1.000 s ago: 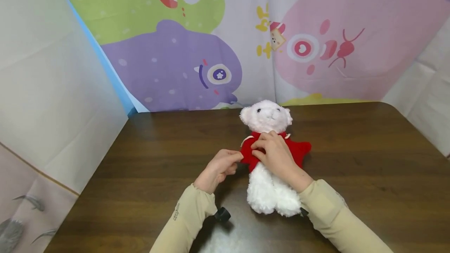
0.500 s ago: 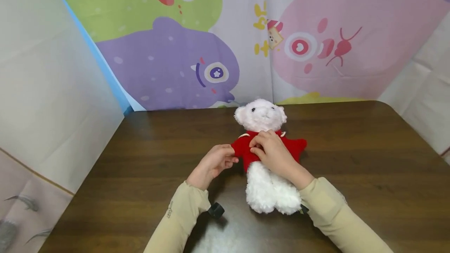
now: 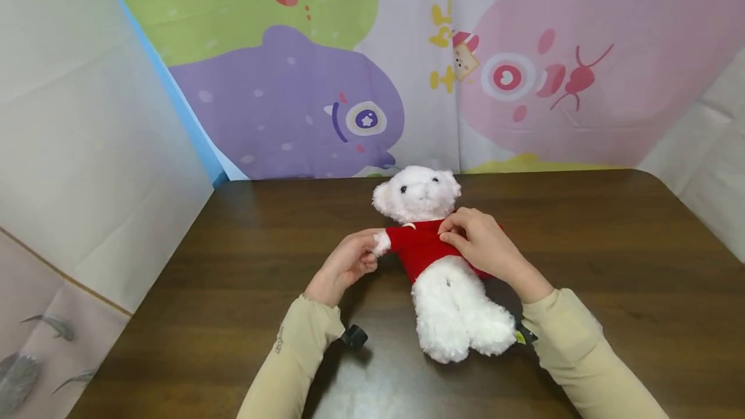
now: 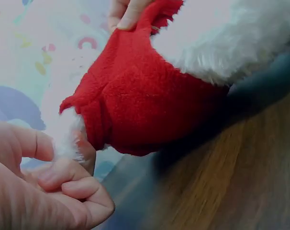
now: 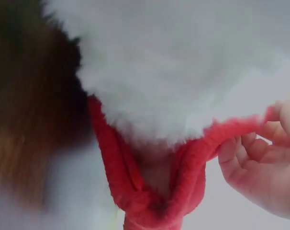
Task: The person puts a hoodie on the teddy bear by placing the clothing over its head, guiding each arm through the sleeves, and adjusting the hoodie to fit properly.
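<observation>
A white plush bear in a red top lies on the table, its head toward the back. My left hand pinches the white paw that sticks out of the sleeve. In the left wrist view, the thumb and fingers of the left hand close on that paw just past the red cuff. My right hand pinches the front of the top on the other side. The right wrist view has the right hand lifting the top's red hem. The bear's other arm is mostly hidden behind the right hand.
The brown wooden table extends around the bear. Behind it hangs a cartoon-printed cloth, and a white cloth hangs at the left. A small black device sits at the left cuff.
The white paw now shows out of the sleeve, where only red cloth showed before. The bear has tilted, its head shifting left, and my right hand has moved right with the cloth.
</observation>
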A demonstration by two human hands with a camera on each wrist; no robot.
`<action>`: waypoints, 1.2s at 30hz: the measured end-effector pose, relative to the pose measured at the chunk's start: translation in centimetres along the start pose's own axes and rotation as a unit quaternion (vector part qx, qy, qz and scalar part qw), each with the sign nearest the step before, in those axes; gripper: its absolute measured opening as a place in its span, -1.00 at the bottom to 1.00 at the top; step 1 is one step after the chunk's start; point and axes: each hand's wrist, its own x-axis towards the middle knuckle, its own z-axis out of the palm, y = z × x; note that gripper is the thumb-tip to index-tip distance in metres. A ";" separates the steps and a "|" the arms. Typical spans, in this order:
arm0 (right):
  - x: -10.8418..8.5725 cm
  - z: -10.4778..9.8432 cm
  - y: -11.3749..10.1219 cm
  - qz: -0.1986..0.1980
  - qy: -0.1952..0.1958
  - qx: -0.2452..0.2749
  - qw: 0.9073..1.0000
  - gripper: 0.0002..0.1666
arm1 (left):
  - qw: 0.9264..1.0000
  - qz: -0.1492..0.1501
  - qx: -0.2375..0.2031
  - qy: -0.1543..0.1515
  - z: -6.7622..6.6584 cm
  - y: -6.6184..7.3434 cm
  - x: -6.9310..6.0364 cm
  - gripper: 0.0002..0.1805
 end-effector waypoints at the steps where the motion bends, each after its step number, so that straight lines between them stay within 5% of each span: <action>1: -0.1 -0.1 0.1 0.003 -0.005 0.005 1.000 -0.96 | 1.000 0.000 0.004 -0.009 0.0 0.0 0.2 -0.71; 5: -0.1 -0.1 -0.3 0.019 -0.026 0.020 0.999 -0.95 | 0.999 -0.012 0.016 -0.030 -0.2 0.2 0.2 -0.66; 10: -0.4 0.4 -1.1 0.027 -0.045 0.040 0.998 -0.94 | 0.997 -0.003 0.079 -0.005 0.6 0.6 -0.2 -0.74; 17: -0.4 1.6 -2.4 0.000 -0.084 0.025 0.996 -0.83 | 0.971 0.048 0.230 0.038 1.8 0.5 -0.5 -0.65; 21: -0.5 1.7 -2.5 -0.034 -0.114 -0.034 0.992 -0.74 | 0.972 0.064 0.227 0.007 1.7 0.5 -0.6 -0.66; 27: -0.9 1.6 -2.8 -0.056 -0.129 -0.071 0.988 -0.73 | 0.968 0.047 0.242 -0.040 1.4 1.2 -1.1 -0.61; 36: -0.9 1.1 -2.7 -0.039 -0.133 -0.068 0.988 -0.89 | 0.975 0.076 0.210 0.018 1.6 0.9 -0.7 -0.75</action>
